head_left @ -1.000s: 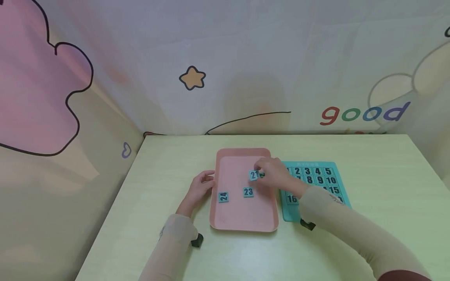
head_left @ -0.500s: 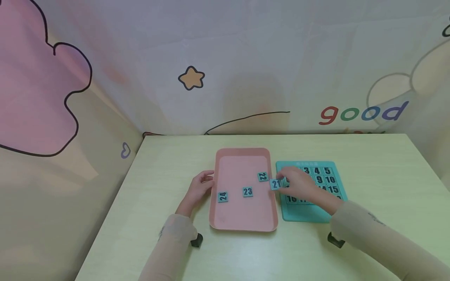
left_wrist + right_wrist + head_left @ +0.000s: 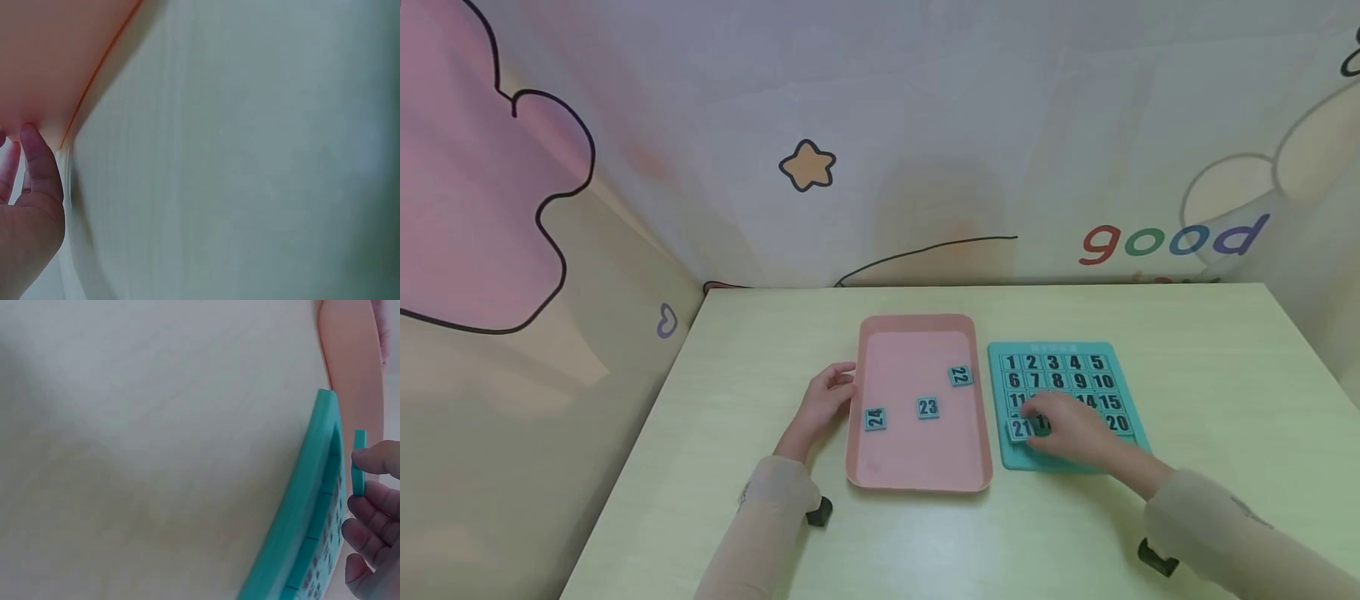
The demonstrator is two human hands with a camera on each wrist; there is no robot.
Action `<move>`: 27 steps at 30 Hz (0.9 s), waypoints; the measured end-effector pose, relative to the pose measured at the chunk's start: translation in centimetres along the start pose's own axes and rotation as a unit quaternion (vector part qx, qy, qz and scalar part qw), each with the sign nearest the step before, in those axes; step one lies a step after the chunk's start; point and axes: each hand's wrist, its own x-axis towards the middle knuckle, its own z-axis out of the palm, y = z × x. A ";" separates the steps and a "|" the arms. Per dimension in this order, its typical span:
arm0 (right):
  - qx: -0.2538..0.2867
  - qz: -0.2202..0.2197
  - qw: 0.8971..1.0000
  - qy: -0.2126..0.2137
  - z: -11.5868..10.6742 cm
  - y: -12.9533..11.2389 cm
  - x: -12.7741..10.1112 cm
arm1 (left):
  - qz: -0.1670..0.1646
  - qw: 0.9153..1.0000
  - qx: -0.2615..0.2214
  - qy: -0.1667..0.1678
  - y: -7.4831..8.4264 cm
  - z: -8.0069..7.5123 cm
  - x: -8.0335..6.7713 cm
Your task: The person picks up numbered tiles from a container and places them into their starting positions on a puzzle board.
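Note:
My right hand (image 3: 1075, 429) pinches a teal number tile marked 21 (image 3: 1018, 429) between thumb and fingers, over the left end of the teal number board's (image 3: 1026, 458) bottom row. In the right wrist view the tile (image 3: 358, 481) is seen edge-on, apart from the board's raised rim (image 3: 297, 506). On the pink tray (image 3: 887, 350) lie tile 22 (image 3: 960, 376), turned sideways, tile 23 (image 3: 928, 407), upright, and tile 24 (image 3: 875, 419), turned sideways. My left hand (image 3: 823, 404) touches the tray's left side with loosely bent fingers; its thumb (image 3: 40, 156) rests against the tray wall.
Rows of numbered tiles (image 3: 1055, 363) fill the upper part of the board; my right hand covers some of them. Board and tray stand side by side on the pale table (image 3: 760, 333). A printed backdrop (image 3: 910, 125) rises behind the table's back edge.
My right hand has carried tile 21 from the tray rightward and down to the lower left of the board. Tile 22 has come into full view. My left hand stays at the tray's edge.

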 end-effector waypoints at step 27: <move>-0.032 0.011 0.999 -0.031 0.7 0.1 -0.9 | -0.011 1.000 -0.001 -0.004 0.4 0.0 -0.3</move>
